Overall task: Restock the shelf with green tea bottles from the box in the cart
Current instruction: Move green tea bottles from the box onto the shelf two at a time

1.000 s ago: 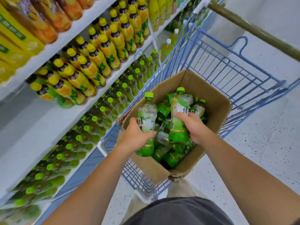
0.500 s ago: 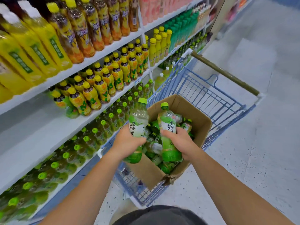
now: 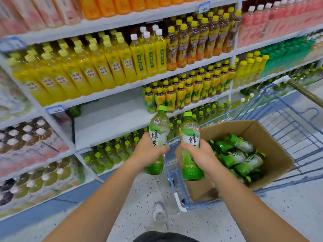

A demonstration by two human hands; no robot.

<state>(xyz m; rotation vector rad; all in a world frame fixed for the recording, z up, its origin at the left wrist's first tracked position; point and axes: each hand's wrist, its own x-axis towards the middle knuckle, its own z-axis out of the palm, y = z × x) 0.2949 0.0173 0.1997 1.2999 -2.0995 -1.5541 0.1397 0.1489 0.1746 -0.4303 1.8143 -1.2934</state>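
Head: box [image 3: 274,151] of bottles [image 3: 239,158] (in cart [image 3: 180,206])

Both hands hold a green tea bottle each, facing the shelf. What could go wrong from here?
1. The left hand grips the left bottle and the right hand grips the right bottle. The two sit close together and might knock on the reach.
2. The bare stretch of shelf borders yellow-capped bottles; a careless push may topple them.
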